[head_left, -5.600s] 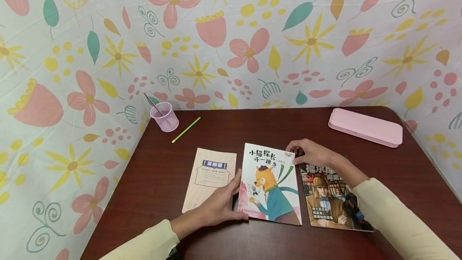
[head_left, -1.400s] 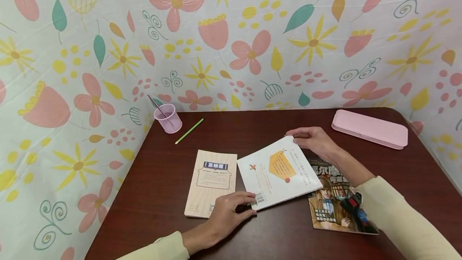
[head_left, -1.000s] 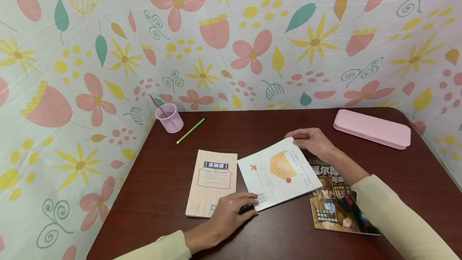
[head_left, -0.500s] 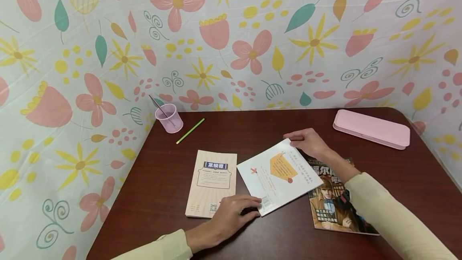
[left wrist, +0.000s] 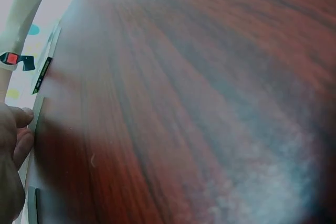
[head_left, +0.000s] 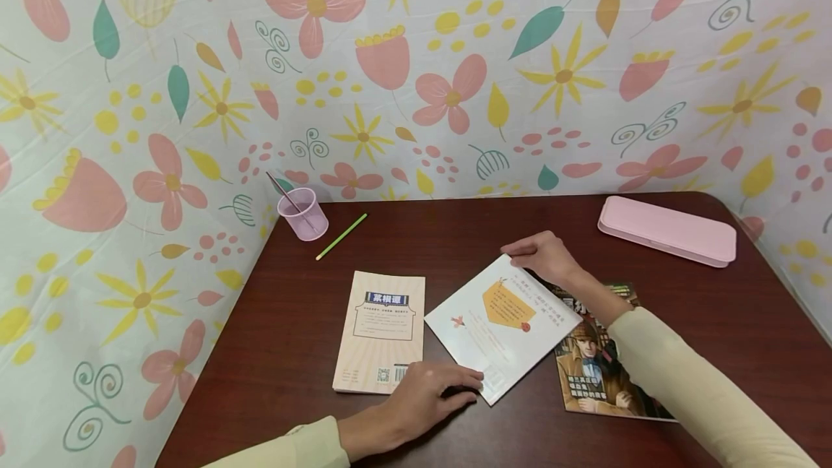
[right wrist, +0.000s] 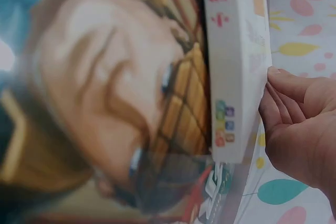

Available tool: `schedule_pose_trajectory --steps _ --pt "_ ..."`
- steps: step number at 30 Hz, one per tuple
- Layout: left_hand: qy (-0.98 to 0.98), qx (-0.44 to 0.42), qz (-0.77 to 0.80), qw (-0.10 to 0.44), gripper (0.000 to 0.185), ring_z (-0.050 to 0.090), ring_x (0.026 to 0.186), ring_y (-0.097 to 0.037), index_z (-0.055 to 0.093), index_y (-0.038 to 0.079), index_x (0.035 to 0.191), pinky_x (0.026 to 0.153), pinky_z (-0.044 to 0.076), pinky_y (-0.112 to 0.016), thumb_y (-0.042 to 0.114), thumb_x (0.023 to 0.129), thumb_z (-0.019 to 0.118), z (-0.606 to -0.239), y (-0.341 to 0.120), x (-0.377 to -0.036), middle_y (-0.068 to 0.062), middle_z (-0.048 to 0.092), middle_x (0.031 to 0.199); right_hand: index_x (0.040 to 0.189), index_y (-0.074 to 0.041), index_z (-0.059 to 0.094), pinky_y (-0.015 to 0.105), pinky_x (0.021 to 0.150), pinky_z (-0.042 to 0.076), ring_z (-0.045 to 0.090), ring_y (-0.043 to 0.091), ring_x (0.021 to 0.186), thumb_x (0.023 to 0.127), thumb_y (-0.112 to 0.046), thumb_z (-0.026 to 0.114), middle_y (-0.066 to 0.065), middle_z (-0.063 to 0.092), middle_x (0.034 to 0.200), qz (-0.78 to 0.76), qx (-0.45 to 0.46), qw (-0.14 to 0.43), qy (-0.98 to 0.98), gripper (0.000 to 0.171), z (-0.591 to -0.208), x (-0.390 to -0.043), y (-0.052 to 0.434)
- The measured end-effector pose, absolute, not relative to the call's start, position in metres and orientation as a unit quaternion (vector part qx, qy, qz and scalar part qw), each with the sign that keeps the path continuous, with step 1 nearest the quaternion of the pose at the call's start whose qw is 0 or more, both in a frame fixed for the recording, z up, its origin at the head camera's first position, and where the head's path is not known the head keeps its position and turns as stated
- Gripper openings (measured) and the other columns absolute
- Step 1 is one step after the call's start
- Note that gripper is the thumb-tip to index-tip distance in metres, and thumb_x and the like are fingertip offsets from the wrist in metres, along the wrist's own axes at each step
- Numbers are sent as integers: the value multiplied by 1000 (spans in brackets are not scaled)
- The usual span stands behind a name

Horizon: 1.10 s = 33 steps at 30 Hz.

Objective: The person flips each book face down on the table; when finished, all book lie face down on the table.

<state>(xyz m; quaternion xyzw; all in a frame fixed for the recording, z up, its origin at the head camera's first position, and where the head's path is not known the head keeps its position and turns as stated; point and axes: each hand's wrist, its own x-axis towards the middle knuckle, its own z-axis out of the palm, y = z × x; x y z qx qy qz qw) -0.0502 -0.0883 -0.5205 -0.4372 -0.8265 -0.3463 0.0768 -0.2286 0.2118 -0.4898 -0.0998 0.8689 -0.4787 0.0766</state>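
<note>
A white picture book lies back cover up and askew, partly over a dark book with a detective cover. At its lower corner my left hand pinches the edge between thumb and fingers. My right hand pinches the top corner. In the right wrist view, the fingers of the right hand hold the edge beside the thick white spine, with the detective cover filling the left. The left wrist view catches only part of the left hand against the book's edge.
Left of the picture book lies a beige book, close to the left hand. Farther back are a green pencil, a lilac pen cup with a stick in it, and a pink pencil case on the dark wooden table.
The picture book first lay front cover up; since then it has been turned over. Over the last second it has rotated counterclockwise, the left hand shifting right and the right hand left.
</note>
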Motion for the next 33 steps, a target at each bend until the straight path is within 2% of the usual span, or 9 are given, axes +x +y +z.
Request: schedule_pose_trajectory --steps 5,9,15,19,23,28,33 --pt "-814 -435 -380 50 19 68 109 7 82 16 112 92 53 -13 14 93 85 -522 -88 -53 9 78 117 123 1 78 20 76 57 72 37 114 97 0 76 20 75 124 -478 -91 64 871 26 -492 -230 211" --pt "-804 -418 -423 -6 22 69 99 10 81 14 115 83 55 -12 11 94 84 -521 -89 -58 7 80 110 129 3 74 22 80 59 71 39 117 99 -2 74 22 73 128 -480 -108 68 868 31 -489 -227 211" --pt "-798 -376 -466 -77 19 68 86 9 81 15 114 75 59 -18 12 96 82 -501 -94 -78 6 80 98 147 8 58 43 98 58 58 43 136 100 -1 72 26 61 145 -487 -179 108 848 50 -475 -219 218" --pt "-782 -370 -487 -123 24 74 93 -4 80 9 118 81 61 -24 8 94 82 -481 -99 -100 -1 81 106 154 6 50 53 108 50 49 45 144 98 -5 77 25 55 153 -489 -210 129 837 63 -466 -210 226" --pt "-778 -381 -475 -152 33 76 103 -13 76 6 126 87 60 -27 9 93 83 -466 -104 -120 -7 80 113 156 6 47 58 113 43 43 47 147 94 -7 82 25 49 158 -475 -248 130 834 73 -463 -201 235" --pt "-783 -400 -452 -149 39 74 108 -18 75 10 131 92 59 -30 12 93 84 -454 -110 -139 -9 78 119 160 4 42 63 114 39 37 47 151 90 -10 86 23 43 163 -457 -268 139 836 84 -463 -185 247" --pt "-789 -400 -442 -147 50 73 106 -29 71 9 138 93 60 -44 10 91 86 -448 -116 -156 -13 74 130 160 4 40 62 111 42 37 49 150 87 -15 90 25 42 163 -438 -275 142 844 91 -464 -165 260"
